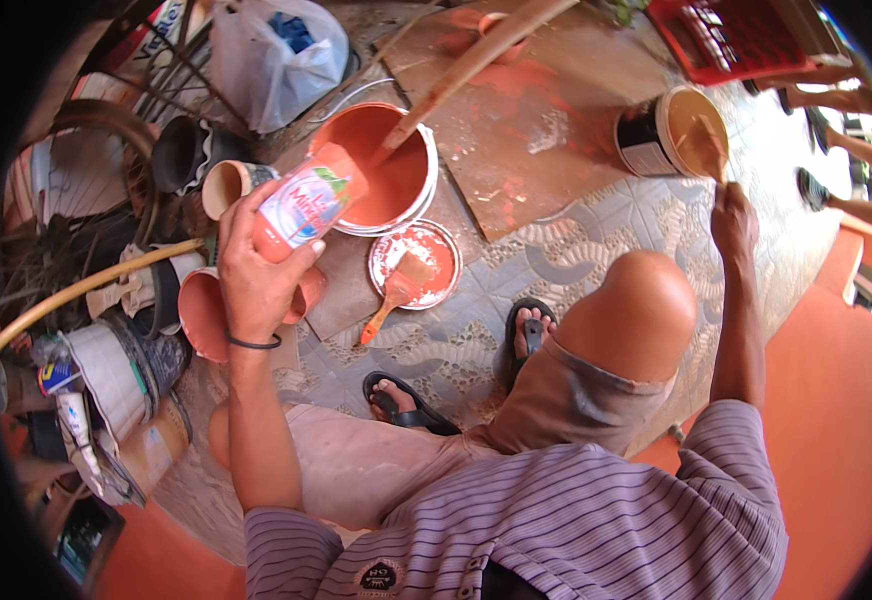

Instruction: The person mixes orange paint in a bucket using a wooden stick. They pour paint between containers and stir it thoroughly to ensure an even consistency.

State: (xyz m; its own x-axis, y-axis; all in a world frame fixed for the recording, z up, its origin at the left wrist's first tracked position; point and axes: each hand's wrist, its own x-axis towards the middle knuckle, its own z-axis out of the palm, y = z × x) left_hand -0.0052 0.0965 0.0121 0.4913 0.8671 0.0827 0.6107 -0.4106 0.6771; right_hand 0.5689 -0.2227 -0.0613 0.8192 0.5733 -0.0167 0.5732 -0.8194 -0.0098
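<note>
The floor (486, 350) is finished in grey patterned paving. A flat brown board (526, 175), marked with orange paint, lies on it. 1 white-rimmed bucket (429, 180) of orange paint stands at the board's left side. 1 round lid (446, 262) lies directly in front of the bucket. 1 can (646, 135) stands by the board's right edge. 2 dark sandals (424, 415) rest on the paving.

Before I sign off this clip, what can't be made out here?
In the head view:
Wooden stick: lower end sunk in orange paint, upper end cut off by the top edge.
Left hand: some fingers hidden behind the labelled container.
Plastic bag: most contents veiled by its cloudy film.
Bystander's legs: cut off by the dark lens rim.
</note>
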